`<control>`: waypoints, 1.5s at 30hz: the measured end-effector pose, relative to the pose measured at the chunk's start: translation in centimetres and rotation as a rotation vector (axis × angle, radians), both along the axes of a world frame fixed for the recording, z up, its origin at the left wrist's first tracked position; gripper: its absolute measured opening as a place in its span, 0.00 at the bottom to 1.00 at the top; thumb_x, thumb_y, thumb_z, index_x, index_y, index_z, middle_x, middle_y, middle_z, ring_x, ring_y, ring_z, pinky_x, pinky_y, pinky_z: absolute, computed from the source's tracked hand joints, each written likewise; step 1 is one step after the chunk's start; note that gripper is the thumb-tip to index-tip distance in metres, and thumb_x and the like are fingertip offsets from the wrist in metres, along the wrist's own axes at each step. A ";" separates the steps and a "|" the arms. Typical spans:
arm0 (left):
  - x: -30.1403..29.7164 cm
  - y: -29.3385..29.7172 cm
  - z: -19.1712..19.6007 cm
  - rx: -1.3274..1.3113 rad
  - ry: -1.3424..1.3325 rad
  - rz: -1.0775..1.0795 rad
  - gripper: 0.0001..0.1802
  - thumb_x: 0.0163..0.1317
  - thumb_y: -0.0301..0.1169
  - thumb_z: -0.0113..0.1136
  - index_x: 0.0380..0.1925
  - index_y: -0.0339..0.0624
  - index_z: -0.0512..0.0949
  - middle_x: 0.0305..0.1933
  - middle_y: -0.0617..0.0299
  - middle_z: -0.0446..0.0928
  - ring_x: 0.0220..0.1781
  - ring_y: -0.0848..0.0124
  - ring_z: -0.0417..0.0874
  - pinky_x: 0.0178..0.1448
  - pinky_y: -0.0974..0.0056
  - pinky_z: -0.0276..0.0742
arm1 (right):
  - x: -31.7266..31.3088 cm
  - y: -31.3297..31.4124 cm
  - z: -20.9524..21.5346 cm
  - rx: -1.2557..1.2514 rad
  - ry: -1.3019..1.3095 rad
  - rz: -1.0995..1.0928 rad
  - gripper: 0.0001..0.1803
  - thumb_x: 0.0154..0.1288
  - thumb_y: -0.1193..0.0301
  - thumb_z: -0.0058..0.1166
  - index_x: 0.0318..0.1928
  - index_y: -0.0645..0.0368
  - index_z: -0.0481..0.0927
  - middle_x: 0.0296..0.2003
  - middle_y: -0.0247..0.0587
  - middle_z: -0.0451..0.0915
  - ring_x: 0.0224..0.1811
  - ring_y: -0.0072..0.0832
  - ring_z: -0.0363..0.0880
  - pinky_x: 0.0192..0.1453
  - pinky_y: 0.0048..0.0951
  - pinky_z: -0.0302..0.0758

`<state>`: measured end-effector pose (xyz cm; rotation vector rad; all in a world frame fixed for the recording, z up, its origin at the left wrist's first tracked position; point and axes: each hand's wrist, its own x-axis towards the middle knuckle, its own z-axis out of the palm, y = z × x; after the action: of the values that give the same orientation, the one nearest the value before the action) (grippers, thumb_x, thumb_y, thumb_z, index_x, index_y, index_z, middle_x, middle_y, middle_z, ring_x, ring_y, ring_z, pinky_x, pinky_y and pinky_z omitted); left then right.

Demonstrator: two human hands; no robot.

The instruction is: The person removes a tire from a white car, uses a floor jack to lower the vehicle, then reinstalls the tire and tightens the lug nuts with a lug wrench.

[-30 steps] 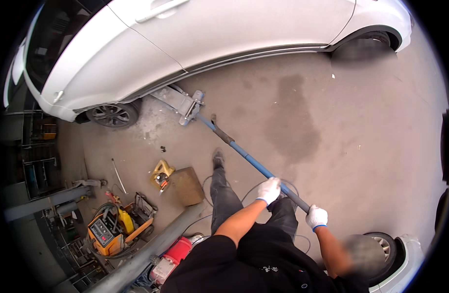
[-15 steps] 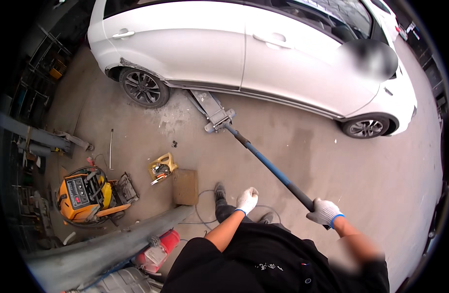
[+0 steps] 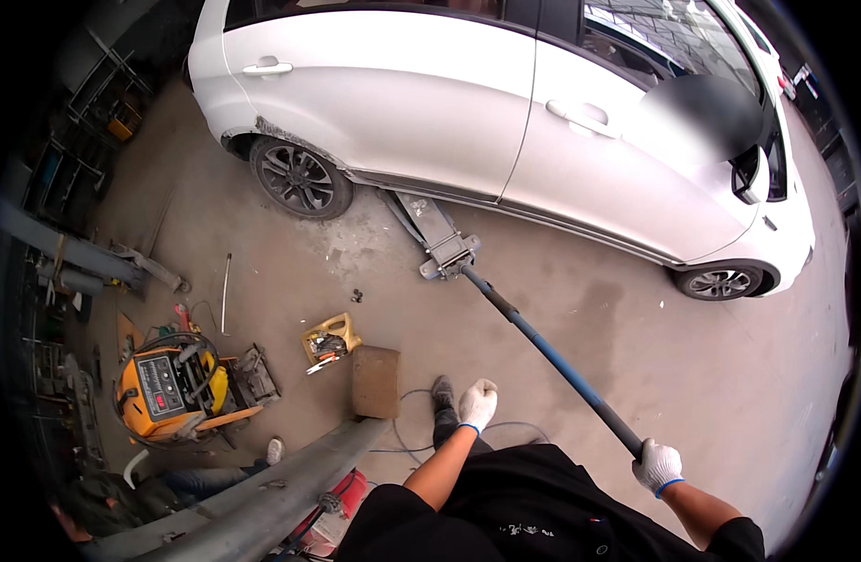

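Observation:
My right hand [image 3: 657, 466], in a white knit glove with a blue cuff, is closed round the near end of a long blue and black jack handle [image 3: 566, 367]. The handle slants down toward me from a grey floor jack [image 3: 442, 242]. The jack's front part is hidden under the sill of a white car [image 3: 402, 103], just right of its rear wheel [image 3: 301, 178]. In front of my body, my left hand [image 3: 477, 405], gloved alike, is held as a fist, apart from the handle, and nothing shows in it.
Left of my feet are a brown block [image 3: 375, 382], a cut yellow jug [image 3: 329, 342] with tools, and an orange wheeled machine [image 3: 159, 393]. A grey beam [image 3: 252, 496] crosses the lower left, with another person's shoe [image 3: 276, 451] beyond it. A cable [image 3: 400, 426] loops by my feet.
The whole view has shifted, moving the car and jack right and lower in it. My right hand now covers the handle's end, which stuck out below it before. Another person's leg has come into view.

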<state>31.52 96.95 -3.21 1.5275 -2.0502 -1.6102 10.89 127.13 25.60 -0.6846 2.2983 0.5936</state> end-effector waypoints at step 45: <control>15.4 -10.0 4.2 0.461 -0.174 0.182 0.10 0.51 0.28 0.60 0.14 0.52 0.74 0.13 0.68 0.66 0.11 0.74 0.62 0.16 0.66 0.57 | 0.1 5.4 -2.0 -0.142 -0.159 -0.259 0.15 0.57 0.61 0.55 0.41 0.55 0.82 0.30 0.50 0.84 0.37 0.50 0.85 0.42 0.52 0.80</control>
<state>46.87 87.00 1.03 1.9952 -1.6177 -2.0340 10.95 132.53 23.60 -0.4697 2.2457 0.2490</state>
